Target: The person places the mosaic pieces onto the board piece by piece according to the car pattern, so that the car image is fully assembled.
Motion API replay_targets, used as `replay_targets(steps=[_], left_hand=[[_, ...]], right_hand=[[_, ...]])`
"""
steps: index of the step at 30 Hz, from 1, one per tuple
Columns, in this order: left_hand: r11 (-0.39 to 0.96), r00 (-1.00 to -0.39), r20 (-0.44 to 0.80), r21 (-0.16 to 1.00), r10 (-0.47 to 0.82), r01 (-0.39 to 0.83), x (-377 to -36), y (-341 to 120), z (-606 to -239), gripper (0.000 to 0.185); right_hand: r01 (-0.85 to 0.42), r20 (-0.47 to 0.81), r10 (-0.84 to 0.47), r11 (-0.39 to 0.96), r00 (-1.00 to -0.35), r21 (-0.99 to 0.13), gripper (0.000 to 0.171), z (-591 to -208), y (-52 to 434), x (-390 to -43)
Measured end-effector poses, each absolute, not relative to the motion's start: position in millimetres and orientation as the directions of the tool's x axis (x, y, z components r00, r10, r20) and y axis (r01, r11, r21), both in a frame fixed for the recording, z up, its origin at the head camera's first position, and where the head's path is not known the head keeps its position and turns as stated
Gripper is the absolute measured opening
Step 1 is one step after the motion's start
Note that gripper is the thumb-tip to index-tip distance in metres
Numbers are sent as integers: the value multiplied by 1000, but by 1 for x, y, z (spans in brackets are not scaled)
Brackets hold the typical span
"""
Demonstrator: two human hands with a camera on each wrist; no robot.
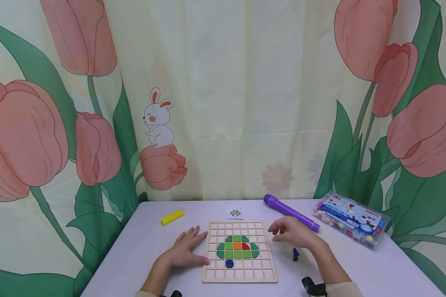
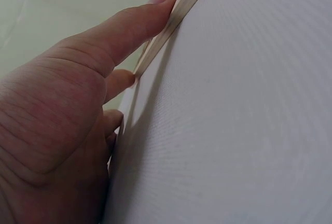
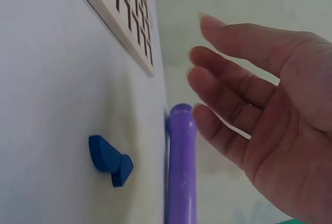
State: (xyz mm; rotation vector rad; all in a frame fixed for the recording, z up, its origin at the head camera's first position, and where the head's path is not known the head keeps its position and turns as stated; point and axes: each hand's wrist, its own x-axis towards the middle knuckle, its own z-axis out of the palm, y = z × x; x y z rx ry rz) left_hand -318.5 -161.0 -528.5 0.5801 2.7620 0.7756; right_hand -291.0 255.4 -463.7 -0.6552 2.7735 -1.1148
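The left hand [image 1: 183,249] lies flat on the table [image 1: 357,264], fingers straight, thumb and fingertips touching the wooden grid board [image 1: 239,251] at its nine o'clock edge. The right hand [image 1: 293,233] hovers at the board's three o'clock, fingers loosely spread, holding nothing. Blue pieces [image 1: 295,254] lie just beside it, the purple tube [image 1: 290,212] beyond.

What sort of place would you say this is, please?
Probably a child's play or craft corner: a table with a wooden puzzle board, a box of beads, and a tulip-and-rabbit curtain behind.
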Motion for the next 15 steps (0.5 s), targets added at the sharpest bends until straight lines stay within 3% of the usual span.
replay_targets(steps=[15], left_hand=[[773,-890,-78,534,449,343,-317,-162,-528,99]], right_hand=[[-293,-37,-434,666,-900,-686,16,-463,282,-286]])
